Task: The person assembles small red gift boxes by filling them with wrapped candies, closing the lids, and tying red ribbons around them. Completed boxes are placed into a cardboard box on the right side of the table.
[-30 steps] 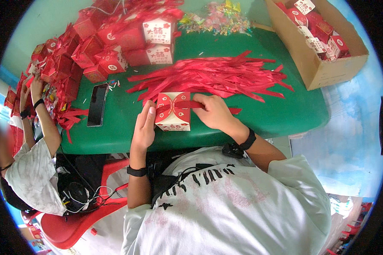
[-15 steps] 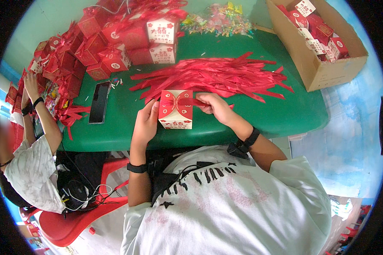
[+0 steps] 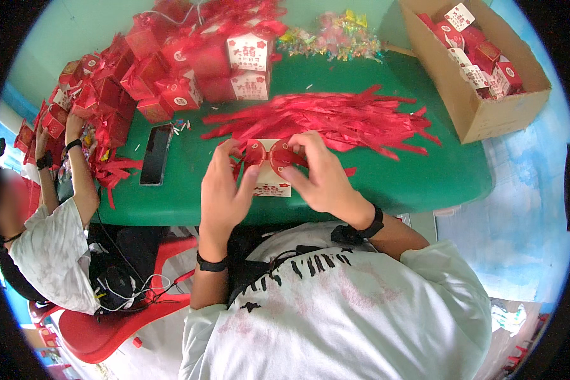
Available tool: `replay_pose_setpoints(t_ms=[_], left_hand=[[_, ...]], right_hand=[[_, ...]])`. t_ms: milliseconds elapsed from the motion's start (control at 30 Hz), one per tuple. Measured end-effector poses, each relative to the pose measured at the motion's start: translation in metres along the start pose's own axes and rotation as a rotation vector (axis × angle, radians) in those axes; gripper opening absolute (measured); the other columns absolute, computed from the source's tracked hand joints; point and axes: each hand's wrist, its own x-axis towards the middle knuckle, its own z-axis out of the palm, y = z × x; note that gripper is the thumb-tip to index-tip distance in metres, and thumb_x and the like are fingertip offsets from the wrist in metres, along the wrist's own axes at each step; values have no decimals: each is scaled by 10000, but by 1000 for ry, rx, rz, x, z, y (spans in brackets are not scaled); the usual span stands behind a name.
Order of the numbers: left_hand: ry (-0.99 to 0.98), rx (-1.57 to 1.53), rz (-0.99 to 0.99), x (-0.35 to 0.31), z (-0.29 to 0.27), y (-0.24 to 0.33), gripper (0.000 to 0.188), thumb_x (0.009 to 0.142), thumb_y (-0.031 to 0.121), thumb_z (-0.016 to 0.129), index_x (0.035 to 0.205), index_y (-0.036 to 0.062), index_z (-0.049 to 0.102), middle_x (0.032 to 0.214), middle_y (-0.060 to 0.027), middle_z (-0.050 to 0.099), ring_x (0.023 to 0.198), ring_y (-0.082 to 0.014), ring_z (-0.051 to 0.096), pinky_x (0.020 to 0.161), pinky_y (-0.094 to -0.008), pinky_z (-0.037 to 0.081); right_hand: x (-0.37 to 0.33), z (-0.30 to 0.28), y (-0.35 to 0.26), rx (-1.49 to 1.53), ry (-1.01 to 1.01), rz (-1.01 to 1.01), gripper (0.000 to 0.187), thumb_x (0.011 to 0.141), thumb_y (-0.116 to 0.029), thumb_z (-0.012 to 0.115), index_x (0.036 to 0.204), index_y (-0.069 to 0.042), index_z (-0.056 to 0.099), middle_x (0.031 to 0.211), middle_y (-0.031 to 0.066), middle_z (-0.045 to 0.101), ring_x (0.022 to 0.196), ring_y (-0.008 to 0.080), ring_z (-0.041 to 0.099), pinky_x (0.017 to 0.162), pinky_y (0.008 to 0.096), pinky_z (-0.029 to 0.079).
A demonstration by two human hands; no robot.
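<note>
A small red and cream paper gift box (image 3: 273, 189) stands in front of me near the table's front edge, its two rounded red flaps on top. My left hand (image 3: 225, 190) closes on the left flap with thumb and fingers. On the opposite side my right hand (image 3: 323, 177) pinches the right flap, thumb pressed toward the middle. Between the flaps shows a strip of cream lid. A piece of red ribbon sticks out beside my right hand; how it runs through the top is hidden by my fingers. Behind the box lies a pile of red ribbons (image 3: 323, 120).
Red gift boxes (image 3: 149, 79) are stacked at the back left, where a co-worker's hands (image 3: 75, 126) reach in. A phone (image 3: 156, 154) lies left on the green table (image 3: 399, 183). Wrapped candies (image 3: 335, 37) lie at the back; a cardboard carton (image 3: 494, 117) of boxes stands right.
My left hand has moved from the box's side onto its top flap. My right hand has come in from the ribbon's end to the other flap, and the flaps have parted, showing cream between.
</note>
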Motion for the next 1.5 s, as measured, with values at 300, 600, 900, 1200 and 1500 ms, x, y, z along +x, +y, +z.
replay_pose_setpoints(t_ms=[300, 600, 900, 1200, 1500], left_hand=[[-33, 195, -82, 3, 18, 21, 443, 1078, 321, 585, 1358, -6, 482, 1088, -276, 686, 870, -475, 706, 708, -529, 561], [-106, 260, -233, 16, -13, 2, 386, 1075, 312, 592, 854, 3, 656, 721, -269, 624, 689, -495, 612, 593, -514, 462], [-632, -162, -249, 44, -51, -16, 206, 923, 156, 759, 959, -46, 751, 803, -91, 726, 709, -125, 613, 661, -322, 507], [-22, 256, -82, 36, 19, 20, 168, 949, 132, 692, 1071, 53, 778, 997, -163, 763, 877, -369, 745, 745, -435, 582], [-74, 127, 0, 30, 13, 21, 185, 930, 89, 670, 1074, 58, 782, 921, -152, 735, 822, -379, 716, 732, -439, 570]], right_hand=[[9, 4, -5, -209, -26, -72, 369, 935, -221, 754, 1189, -41, 556, 991, 155, 663, 786, 360, 694, 640, 446, 553], [20, -15, 9, -370, -107, -217, 239, 930, -257, 755, 1000, -77, 615, 768, 115, 698, 625, 339, 687, 536, 450, 509], [21, -8, 9, -250, -143, -153, 268, 932, -295, 728, 1056, -92, 606, 792, 150, 706, 670, 387, 704, 557, 520, 544], [29, -20, 0, -60, -193, -33, 190, 911, -155, 772, 1006, -85, 623, 735, 104, 653, 600, 330, 641, 527, 433, 479], [39, -25, 23, -400, 38, -215, 164, 910, -213, 744, 1032, -112, 700, 878, 89, 685, 744, 331, 705, 608, 457, 568]])
